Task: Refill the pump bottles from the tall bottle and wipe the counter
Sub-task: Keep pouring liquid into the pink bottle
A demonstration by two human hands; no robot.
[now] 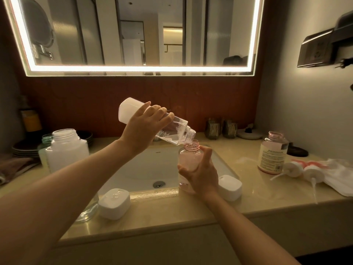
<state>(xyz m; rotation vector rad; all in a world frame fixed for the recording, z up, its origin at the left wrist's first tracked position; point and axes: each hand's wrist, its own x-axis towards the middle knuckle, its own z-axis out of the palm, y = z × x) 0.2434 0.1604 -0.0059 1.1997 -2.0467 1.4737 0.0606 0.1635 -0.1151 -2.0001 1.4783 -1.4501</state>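
Left hand (145, 127), tilted clear tall bottle (179, 131), mouth over pink bottle (188, 159)

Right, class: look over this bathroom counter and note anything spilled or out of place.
Liquid pools on the counter along the sink's front edge, likely spilled. Two pump heads lie on their sides by the white cloth, off their bottles.

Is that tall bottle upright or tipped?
Tipped: the left hand holds the tall bottle neck-down over the open pink bottle.
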